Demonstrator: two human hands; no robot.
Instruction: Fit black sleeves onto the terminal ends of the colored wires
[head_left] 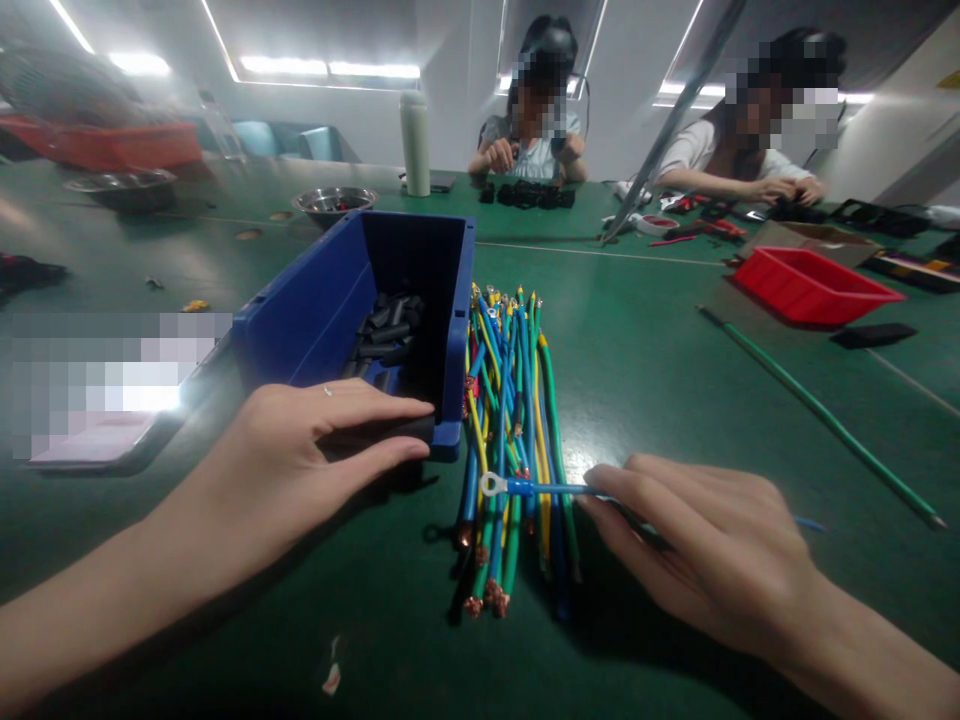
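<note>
Left hand (pixel 300 435) pinches black tube (pixel 414 428) at near end of blue bin (pixel 304 305). Wire bundle (pixel 519 400) just right. Above it, ring terminal (pixel 519 487) points left on blue wire (pixel 556 489), pinched by right hand (pixel 694 525); gripping closer behind terminal should limit wobble.

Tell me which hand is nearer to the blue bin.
Left. The left hand is at the near end of the blue bin, holding a black piece; the right hand is farther, across the wire bundle, holding a blue wire.

Left hand (pixel 300 440): pinches a black tube (pixel 411 429)
Right hand (pixel 697 530): holds a blue wire (pixel 559 489)
Blue box (pixel 300 310): beside many wires (pixel 527 400)
</note>
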